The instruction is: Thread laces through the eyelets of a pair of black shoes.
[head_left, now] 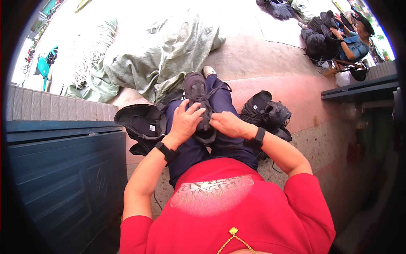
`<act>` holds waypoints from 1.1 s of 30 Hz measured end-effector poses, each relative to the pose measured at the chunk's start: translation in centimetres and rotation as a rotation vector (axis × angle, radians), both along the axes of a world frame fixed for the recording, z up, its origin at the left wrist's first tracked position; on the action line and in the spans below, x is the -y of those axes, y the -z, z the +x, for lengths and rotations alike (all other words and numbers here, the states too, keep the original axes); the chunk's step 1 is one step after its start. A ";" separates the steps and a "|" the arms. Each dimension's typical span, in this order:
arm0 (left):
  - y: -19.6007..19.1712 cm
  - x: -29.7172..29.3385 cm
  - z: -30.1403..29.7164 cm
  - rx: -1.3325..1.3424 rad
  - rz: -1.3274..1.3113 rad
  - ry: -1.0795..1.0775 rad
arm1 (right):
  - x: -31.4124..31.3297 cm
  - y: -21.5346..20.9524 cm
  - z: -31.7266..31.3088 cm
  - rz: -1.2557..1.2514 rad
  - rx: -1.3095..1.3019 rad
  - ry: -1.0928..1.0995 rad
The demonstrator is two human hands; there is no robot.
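A dark lace-up shoe lies lengthwise on my lap, its toe pointing away from me and its heel opening near my belly. My left hand rests over the left side of the shoe, fingers bent onto its laced upper. Against the right edge of the shoe, my right hand is closed in a pinch. Whatever sits between those fingertips is too small to tell. A loose dark lace loops out to the right across my trouser leg.
Black shoes are piled on the floor beside my right leg. A black bag-like item lies by my left leg. Ahead spreads a grey-green woven sack. Blue door panels flank me. At far right a person sits handling black items.
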State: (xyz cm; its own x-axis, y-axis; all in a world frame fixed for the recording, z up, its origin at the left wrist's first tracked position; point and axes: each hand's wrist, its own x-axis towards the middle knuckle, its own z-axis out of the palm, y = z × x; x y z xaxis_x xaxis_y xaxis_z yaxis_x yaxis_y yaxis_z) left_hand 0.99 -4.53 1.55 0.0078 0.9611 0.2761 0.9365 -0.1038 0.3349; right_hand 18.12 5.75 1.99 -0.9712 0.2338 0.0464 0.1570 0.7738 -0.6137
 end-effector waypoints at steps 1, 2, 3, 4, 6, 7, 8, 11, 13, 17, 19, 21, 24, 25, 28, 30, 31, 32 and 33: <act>0.4 -0.7 0.2 0.080 0.025 0.034 | -0.4 -0.2 0.1 -0.054 -0.162 0.018; 0.6 -1.5 0.3 0.159 0.050 0.066 | -0.5 -0.6 0.2 -0.449 -0.042 0.227; 0.5 -2.7 0.6 0.261 -0.028 0.050 | -0.8 0.2 0.0 -0.626 -0.099 0.382; -0.5 -3.2 1.5 0.257 -0.028 0.057 | -1.2 0.9 -0.2 -0.807 -0.159 0.533; -3.1 -3.6 4.0 0.224 -0.054 0.251 | -2.7 1.5 -0.2 -1.127 -0.217 0.655; -5.1 -3.1 5.7 0.437 -0.058 0.248 | -3.1 1.6 -0.1 -1.451 -0.270 0.772; -6.5 -2.7 6.7 0.649 -0.064 0.244 | -3.1 1.5 -0.2 -1.453 -0.279 0.776; -5.7 -3.3 5.2 1.013 -0.097 -0.161 | -1.8 -0.6 -2.0 -1.374 -0.393 0.696; -5.5 -3.5 4.0 1.311 -0.152 -0.412 | -1.1 -0.8 -2.4 -1.533 -0.342 0.635; -4.3 -2.7 3.3 1.367 -0.217 -0.452 | 0.1 -1.0 -3.6 -1.637 -0.394 0.568; -4.4 -2.6 3.4 1.385 -0.211 -0.458 | 0.4 -1.0 -4.0 -1.687 -0.457 0.465; -4.3 -2.5 3.5 1.403 -0.206 -0.463 | 0.6 -1.7 -4.2 -1.693 -0.444 0.490; -4.1 -2.3 3.5 1.386 -0.197 -0.452 | 0.8 -1.8 -4.3 -1.701 -0.427 0.518; -4.1 -2.2 3.5 1.380 -0.212 -0.455 | 0.9 -1.7 -4.4 -1.705 -0.421 0.520; -3.9 -2.0 3.1 1.357 -0.248 -0.447 | 0.9 -1.3 -4.6 -1.693 -0.440 0.515; -3.7 -1.9 3.0 1.340 -0.268 -0.433 | 0.9 -0.8 -4.5 -1.686 -0.446 0.492; -3.8 -1.9 2.9 1.360 -0.293 -0.414 | 0.9 -0.5 -4.4 -1.675 -0.453 0.468; -3.8 -1.9 2.9 1.380 -0.317 -0.393 | 1.0 -0.2 -4.6 -1.676 -0.454 0.471; -3.6 -1.9 2.6 1.321 -0.302 -0.402 | 1.2 0.0 -4.9 -1.572 -0.526 0.550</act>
State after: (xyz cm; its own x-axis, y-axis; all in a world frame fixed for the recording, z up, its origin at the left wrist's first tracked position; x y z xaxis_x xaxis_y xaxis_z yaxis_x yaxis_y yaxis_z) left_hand 3.54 -2.60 5.16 -0.3757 0.8584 -0.3493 -0.1323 0.3234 0.9370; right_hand 13.21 4.54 1.98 -0.7270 0.6308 -0.2714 -0.2712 -0.6268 -0.7304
